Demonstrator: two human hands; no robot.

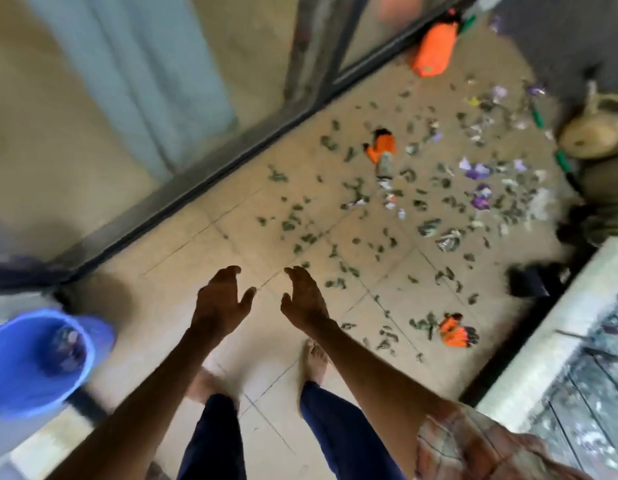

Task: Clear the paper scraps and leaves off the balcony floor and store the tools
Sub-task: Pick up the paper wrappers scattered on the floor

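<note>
The left hand [220,299] and right hand [304,299] are both empty, fingers loosely curled, over the beige tiled balcony floor [182,271]. The dark green leaves [293,223] and purple-and-white paper scraps [477,171] lie scattered from 12 to 2 o'clock, and a round blue plastic bucket [16,375] sits at 8 o'clock. Stepping forward, the bare feet [316,358] could slip on the litter or spread it wider; no writing or brand is legible.

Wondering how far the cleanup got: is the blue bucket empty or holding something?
Not empty: the blue bucket shows a small dark heap at its bottom; blur hides what it is.
</note>
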